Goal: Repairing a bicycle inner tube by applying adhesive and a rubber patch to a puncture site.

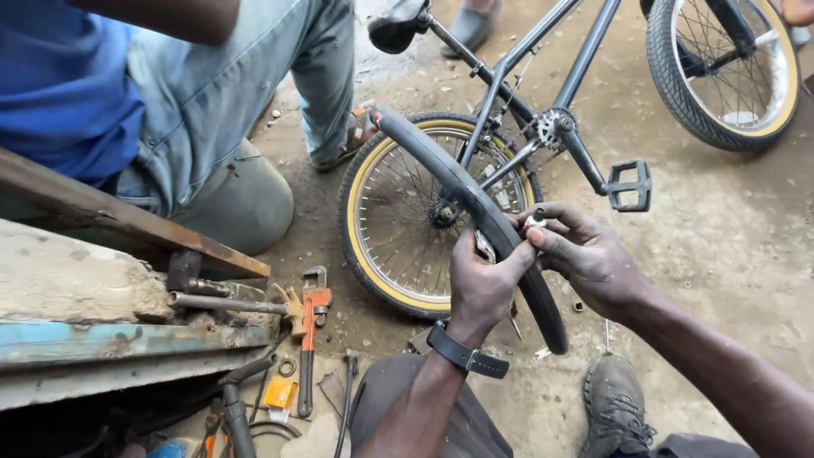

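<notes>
Two hands meet on a black inner tube [475,208] near the middle of the view, over a dirt floor [729,254]. At the far left another person sits in a blue shirt and jeans [212,93], one sandalled foot [356,136] planted beside the bicycle's rear wheel. Below that person lie a rusty metal bar [127,216] and a worn slab with a blue-painted edge [127,339]. Just right of these, on the ground, rests an orange pipe wrench [310,326], with a small orange box [279,393] and other dark tools near it.

The left hand [483,284], a black watch strap [465,354] on its wrist, is closed around the tube from below, thumb pressed across it. The tube arcs from the upper left down to the lower right, passing in front of the yellow-rimmed rear wheel [386,246] of a dark bicycle lying on its side. The right hand [585,254] pinches the tube's upper edge between thumb and fingertips, at a small pale valve part [535,222]. Beyond it sit a black pedal [629,185] and, top right, the front wheel [721,68]. A grey shoe [617,399] shows at the bottom.
</notes>
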